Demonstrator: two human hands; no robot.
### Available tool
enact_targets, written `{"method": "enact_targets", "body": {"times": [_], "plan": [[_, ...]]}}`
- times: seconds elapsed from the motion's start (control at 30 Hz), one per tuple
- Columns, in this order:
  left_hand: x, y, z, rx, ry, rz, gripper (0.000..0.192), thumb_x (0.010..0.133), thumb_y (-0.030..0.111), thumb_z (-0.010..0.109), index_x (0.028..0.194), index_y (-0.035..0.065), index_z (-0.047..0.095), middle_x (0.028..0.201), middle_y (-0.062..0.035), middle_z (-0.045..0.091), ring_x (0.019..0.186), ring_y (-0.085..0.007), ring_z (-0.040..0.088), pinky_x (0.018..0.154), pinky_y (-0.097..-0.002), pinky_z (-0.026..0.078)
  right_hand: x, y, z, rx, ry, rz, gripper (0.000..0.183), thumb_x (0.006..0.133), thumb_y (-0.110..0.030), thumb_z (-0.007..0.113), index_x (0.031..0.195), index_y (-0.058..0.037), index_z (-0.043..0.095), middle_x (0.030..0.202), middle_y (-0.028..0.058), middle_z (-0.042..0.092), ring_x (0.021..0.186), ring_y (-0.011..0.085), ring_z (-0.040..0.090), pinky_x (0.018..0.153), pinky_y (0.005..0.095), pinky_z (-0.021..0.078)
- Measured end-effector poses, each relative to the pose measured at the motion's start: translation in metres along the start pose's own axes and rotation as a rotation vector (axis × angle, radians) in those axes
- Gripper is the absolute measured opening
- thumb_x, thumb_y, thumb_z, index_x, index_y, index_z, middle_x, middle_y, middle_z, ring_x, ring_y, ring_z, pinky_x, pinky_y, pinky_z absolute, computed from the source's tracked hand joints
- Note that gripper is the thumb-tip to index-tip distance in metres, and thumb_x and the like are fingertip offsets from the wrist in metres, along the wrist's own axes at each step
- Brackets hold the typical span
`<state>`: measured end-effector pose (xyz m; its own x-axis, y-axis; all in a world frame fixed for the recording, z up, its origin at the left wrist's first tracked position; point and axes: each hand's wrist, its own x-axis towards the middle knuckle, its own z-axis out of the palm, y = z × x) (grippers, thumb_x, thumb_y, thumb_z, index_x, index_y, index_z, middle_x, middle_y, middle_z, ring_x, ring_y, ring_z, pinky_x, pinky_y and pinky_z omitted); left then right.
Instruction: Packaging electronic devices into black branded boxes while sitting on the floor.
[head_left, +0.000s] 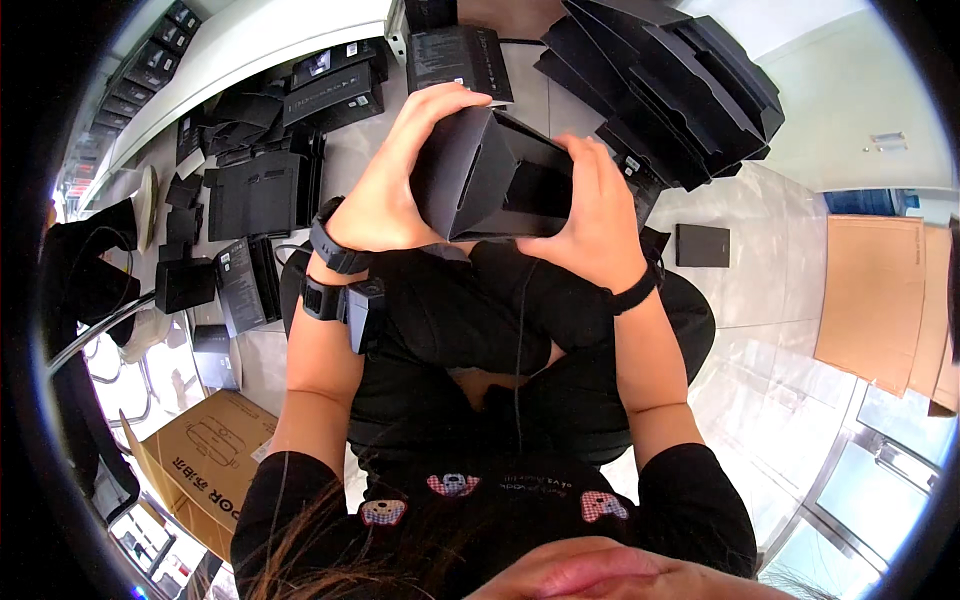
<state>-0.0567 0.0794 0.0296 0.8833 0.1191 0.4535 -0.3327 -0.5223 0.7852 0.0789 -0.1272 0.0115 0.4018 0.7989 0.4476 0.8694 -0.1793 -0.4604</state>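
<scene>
Between my two hands, above my lap, is a black cardboard box (487, 180) with an end partly open, its flaps folded inward and a dark hollow showing. My left hand (405, 172) grips its left side, fingers over the far edge and thumb along the near one. On the box's right side my right hand (600, 210) holds on, with the thumb at the near corner. Just beyond lies a printed black box (457, 64) on the tiled floor. Flattened black cartons (667, 90) form a large stack beyond my right hand.
Folded black cartons (255, 199) and closed black boxes (334, 97) lie left, below a white shelf (247, 52). A small flat black box (702, 245) is on the floor at right. Brown cardboard (870, 292) stands far right, a brown carton (210, 457) lower left. Another person's shoe (146, 206) shows left.
</scene>
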Motion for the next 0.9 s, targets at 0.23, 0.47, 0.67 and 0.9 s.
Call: {"method": "enact_targets", "body": {"times": [0.23,0.47,0.67,0.9], "plan": [[-0.009,0.004,-0.015,-0.074,-0.072,-0.198,0.114,0.056,-0.002,0.077,0.154,0.0081,0.020,0.159,-0.0160,0.017,0.146,-0.0332,0.023,0.118,-0.0447,0.022,0.005,0.005,0.003,-0.004,0.002,0.066,0.097,0.046,-0.025,0.090,0.128,0.0006,0.044,0.116,0.0193,0.053,0.107,0.0388,0.054,0.093,0.0440,0.0453],[0.000,0.029,0.026,0.443,0.278,-0.103,0.091,0.064,0.017,0.089,0.141,0.0048,0.042,0.150,-0.0200,0.032,0.133,-0.0385,0.042,0.107,-0.0446,0.041,-0.001,-0.002,0.017,-0.061,-0.004,0.041,0.097,0.044,-0.020,0.090,0.129,-0.0005,0.045,0.121,0.0188,0.052,0.112,0.0379,0.052,0.097,0.0437,0.0418],[-0.009,0.017,0.009,-0.026,0.248,-0.442,0.071,0.076,0.005,0.077,0.139,0.0058,0.043,0.143,-0.0151,0.043,0.117,-0.0249,0.056,0.097,-0.0359,0.048,0.002,0.000,0.014,-0.042,0.014,-0.025,0.100,0.043,-0.022,0.090,0.130,-0.0009,0.045,0.120,0.0179,0.053,0.109,0.0383,0.052,0.096,0.0445,0.0416],[-0.010,-0.008,-0.023,-0.732,-0.108,-0.475,0.114,0.062,0.038,0.091,0.149,-0.0004,0.028,0.144,-0.0196,0.044,0.125,-0.0286,0.052,0.105,-0.0378,0.041,0.003,0.008,-0.004,0.180,-0.069,-0.112,0.101,0.042,-0.020,0.091,0.132,-0.0038,0.047,0.126,0.0165,0.056,0.116,0.0370,0.054,0.101,0.0417,0.0429]]}}
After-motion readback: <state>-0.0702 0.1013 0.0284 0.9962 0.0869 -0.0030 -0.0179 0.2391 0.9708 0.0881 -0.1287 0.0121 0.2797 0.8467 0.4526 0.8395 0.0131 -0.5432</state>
